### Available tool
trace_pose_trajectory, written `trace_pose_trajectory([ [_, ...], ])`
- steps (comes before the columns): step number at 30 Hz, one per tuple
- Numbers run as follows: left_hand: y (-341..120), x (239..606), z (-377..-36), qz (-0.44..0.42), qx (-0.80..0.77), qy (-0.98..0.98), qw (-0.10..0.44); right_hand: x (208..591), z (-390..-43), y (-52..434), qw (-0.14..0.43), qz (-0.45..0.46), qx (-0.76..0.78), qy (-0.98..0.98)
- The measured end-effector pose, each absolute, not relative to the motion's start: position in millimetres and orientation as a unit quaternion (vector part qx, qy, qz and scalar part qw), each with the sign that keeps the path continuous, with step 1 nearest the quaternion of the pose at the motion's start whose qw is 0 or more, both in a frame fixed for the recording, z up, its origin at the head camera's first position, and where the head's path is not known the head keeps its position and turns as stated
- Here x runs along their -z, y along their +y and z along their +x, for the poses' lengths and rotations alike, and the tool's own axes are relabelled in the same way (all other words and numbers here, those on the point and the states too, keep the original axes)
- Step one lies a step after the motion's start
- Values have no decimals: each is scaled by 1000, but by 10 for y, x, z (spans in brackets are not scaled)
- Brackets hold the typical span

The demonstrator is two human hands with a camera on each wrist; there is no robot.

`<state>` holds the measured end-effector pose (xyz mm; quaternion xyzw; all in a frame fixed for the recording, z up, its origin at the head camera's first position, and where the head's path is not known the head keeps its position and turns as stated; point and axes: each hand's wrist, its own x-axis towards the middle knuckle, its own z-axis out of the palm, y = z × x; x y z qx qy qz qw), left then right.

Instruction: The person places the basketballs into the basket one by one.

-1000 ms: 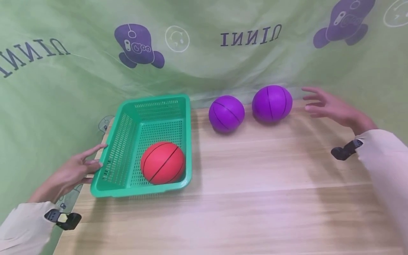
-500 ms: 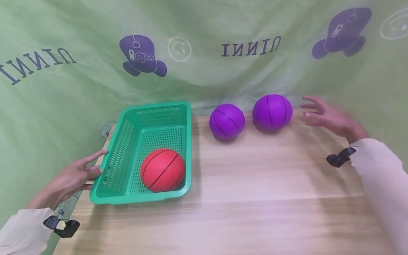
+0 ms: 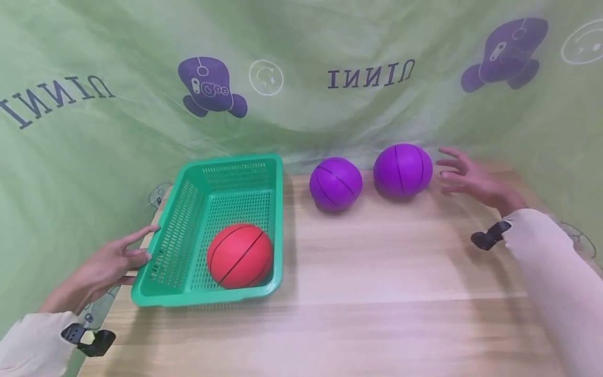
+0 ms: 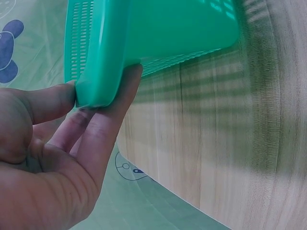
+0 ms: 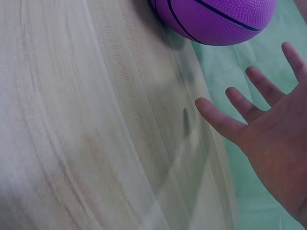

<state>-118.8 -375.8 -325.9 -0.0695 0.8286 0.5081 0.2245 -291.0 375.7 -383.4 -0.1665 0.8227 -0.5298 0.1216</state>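
Observation:
My left hand (image 3: 105, 264) holds the left rim of a green plastic basket (image 3: 279, 209). In the left wrist view the thumb presses one side of the basket's rim (image 4: 103, 62), with fingers under and behind it. A red ball with black lines, like a small basketball (image 3: 240, 256), lies in the basket's near right part. Two purple balls of the same kind sit at the table's back: one purple ball (image 3: 336, 184) in the middle, another purple ball (image 3: 402, 171) to its right. Fingers spread, my right hand (image 3: 476, 180) hovers just right of that second ball, apart from it, holding nothing.
The light wooden table (image 3: 358, 283) carries everything. Behind it and at its sides hangs a green cloth (image 3: 301, 115) with purple printed figures, close behind the purple balls. In the right wrist view the table's edge (image 5: 211, 105) runs near the right hand.
My right hand has moved a little left, closer to the right purple ball. The whole head view has shifted slightly downward. The left hand keeps its hold on the basket.

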Motion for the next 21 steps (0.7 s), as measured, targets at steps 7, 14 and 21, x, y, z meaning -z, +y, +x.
trace_pose_trajectory([
  [7,-3787,3263,-1165,-59,-499,835,223,3880,-2951,3650,132,-153,544,814],
  [14,-3799,3276,-1190,-61,-504,831,226,3902,-3078,3464,130,-153,574,794],
  [21,-3781,3287,-1212,-69,-495,836,227,3889,-3151,3298,128,-144,570,798],
])
